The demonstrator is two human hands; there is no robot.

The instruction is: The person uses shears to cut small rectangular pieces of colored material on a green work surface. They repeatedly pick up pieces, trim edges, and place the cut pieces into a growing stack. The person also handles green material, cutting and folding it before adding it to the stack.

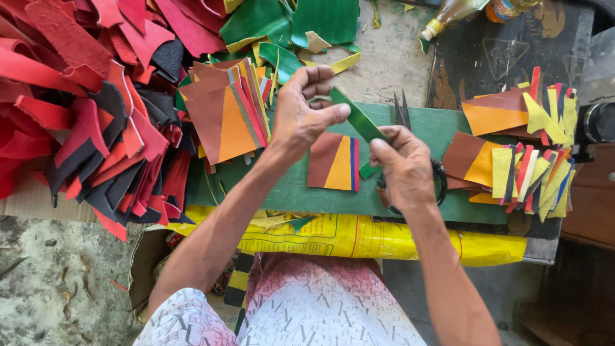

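My left hand [304, 112] pinches the upper end of a narrow green strip [359, 118] between thumb and fingers. My right hand [400, 163] grips the strip's lower end, above a green work board [442, 131]. Just below the hands a small panel of brown, orange, red and blue strips [334, 163] lies flat on the board. A pair of black-handled scissors [403, 115] rests on the board, mostly hidden behind my right hand.
A big heap of red and black scraps [83, 109] fills the left. A stack of brown and orange panels [227, 112] sits left of the board, another with yellow strips [519, 150] at the right. Green pieces [288, 22] and a bottle [448, 16] lie beyond.
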